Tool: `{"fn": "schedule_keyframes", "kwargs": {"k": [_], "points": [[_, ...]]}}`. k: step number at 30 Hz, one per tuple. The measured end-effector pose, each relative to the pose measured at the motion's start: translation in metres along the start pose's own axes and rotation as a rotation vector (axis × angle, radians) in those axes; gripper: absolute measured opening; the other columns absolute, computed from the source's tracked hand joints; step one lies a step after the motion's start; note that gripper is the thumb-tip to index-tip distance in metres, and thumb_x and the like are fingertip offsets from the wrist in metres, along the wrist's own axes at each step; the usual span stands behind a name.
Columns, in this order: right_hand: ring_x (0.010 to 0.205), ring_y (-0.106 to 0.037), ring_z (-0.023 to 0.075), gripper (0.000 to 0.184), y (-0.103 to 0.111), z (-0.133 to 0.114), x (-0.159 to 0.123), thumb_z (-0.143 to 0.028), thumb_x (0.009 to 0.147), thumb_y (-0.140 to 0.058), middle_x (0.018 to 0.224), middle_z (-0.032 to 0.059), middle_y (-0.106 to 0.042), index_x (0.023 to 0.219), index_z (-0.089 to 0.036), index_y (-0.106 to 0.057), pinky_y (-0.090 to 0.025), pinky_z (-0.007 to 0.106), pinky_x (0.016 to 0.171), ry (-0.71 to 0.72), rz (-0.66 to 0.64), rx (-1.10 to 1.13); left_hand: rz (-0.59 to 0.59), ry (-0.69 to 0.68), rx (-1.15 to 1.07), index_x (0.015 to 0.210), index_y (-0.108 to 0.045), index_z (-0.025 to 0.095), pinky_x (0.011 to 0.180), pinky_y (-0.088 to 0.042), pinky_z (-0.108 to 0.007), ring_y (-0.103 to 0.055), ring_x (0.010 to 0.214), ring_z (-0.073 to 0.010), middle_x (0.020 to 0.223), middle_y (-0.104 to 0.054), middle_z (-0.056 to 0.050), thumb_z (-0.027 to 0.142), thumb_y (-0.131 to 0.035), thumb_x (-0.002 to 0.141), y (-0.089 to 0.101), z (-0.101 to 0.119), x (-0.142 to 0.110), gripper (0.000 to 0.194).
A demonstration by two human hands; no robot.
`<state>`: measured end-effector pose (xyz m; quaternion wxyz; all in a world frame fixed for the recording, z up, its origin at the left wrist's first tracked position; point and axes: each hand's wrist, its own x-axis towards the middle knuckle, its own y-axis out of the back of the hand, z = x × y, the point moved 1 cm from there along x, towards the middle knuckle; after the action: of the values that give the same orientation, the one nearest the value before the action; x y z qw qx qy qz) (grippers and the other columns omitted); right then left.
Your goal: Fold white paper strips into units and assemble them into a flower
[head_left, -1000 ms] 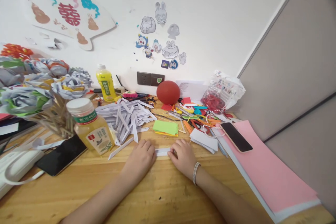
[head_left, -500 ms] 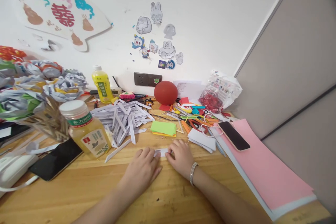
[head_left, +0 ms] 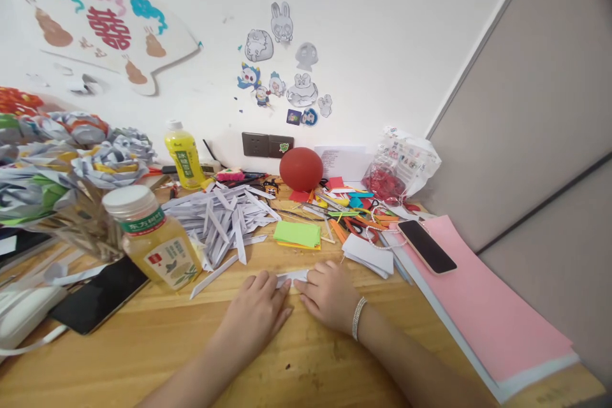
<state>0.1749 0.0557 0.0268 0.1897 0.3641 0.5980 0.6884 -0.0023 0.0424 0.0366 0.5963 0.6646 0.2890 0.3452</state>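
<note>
A small piece of white paper [head_left: 292,276], with a folded edge, lies on the wooden table between my hands. My left hand [head_left: 259,307] has its fingers closed on the left end of the paper, pressing it down. At the other end, my right hand [head_left: 329,296] pinches the paper with thumb and fingers; a beaded bracelet is on that wrist. Beyond my left hand is a heap of folded white paper strips [head_left: 229,217]. A pad of green paper slips [head_left: 297,234] lies past the paper, and a stack of white paper sheets [head_left: 368,256] sits beyond my right hand.
On the left stand a tea bottle [head_left: 153,239], a yellow drink bottle [head_left: 184,156] and paper flowers [head_left: 108,166], near a black phone [head_left: 100,293]. A red balloon [head_left: 301,169] rests by the wall. Another phone [head_left: 427,247] lies on pink paper [head_left: 497,312] at right.
My right hand has shifted slightly and its thumb now lies nearer the table in front of the paper. More of the white paper shows between the hands. The camera view has moved a little.
</note>
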Motion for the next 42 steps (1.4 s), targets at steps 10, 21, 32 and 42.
{"fn": "schedule_keyframes", "kwargs": {"k": [10, 21, 32, 42], "points": [[0.075, -0.052, 0.0169, 0.027, 0.02, 0.02, -0.012, -0.033, 0.09, -0.044, 0.081, 0.0014, -0.067, 0.109, -0.029, -0.062, -0.028, 0.029, 0.064, -0.052, -0.2, 0.034, -0.073, 0.094, 0.07, 0.118, -0.058, 0.019, 0.075, -0.04, -0.038, -0.055, 0.093, -0.0282, 0.097, -0.065, -0.011, 0.026, -0.053, 0.085, 0.009, -0.007, -0.016, 0.034], [0.07, -0.054, 0.0145, 0.025, 0.01, 0.027, -0.015, -0.027, 0.09, -0.044, 0.075, -0.0006, -0.068, 0.101, -0.027, -0.066, -0.031, 0.027, 0.061, -0.046, -0.083, 0.112, 0.048, -0.109, 0.128, 0.114, -0.058, 0.011, 0.084, -0.043, -0.039, -0.053, 0.105, -0.0284, 0.112, -0.061, -0.016, 0.015, -0.051, 0.084, -0.013, -0.011, -0.014, 0.031], [0.081, -0.05, 0.0177, 0.012, 0.008, 0.018, -0.009, -0.028, 0.085, -0.054, 0.082, 0.002, -0.062, 0.092, -0.022, -0.063, -0.034, 0.029, 0.067, -0.089, -0.004, 0.038, 0.142, -0.12, 0.2, 0.107, -0.061, 0.009, 0.078, -0.047, -0.039, -0.057, 0.096, -0.0286, 0.1, -0.066, -0.015, 0.013, -0.048, 0.084, -0.019, -0.003, -0.011, 0.027], [0.09, -0.048, 0.0186, 0.014, 0.002, 0.018, -0.003, -0.025, 0.084, -0.058, 0.097, 0.0022, -0.061, 0.097, -0.02, -0.058, -0.035, 0.032, 0.077, 0.048, 0.053, -0.018, 0.261, -0.215, 0.008, 0.106, -0.058, 0.014, 0.087, -0.047, -0.038, -0.055, 0.102, -0.0224, 0.108, -0.062, -0.011, 0.007, -0.04, 0.087, -0.023, -0.015, -0.007, 0.027]]}}
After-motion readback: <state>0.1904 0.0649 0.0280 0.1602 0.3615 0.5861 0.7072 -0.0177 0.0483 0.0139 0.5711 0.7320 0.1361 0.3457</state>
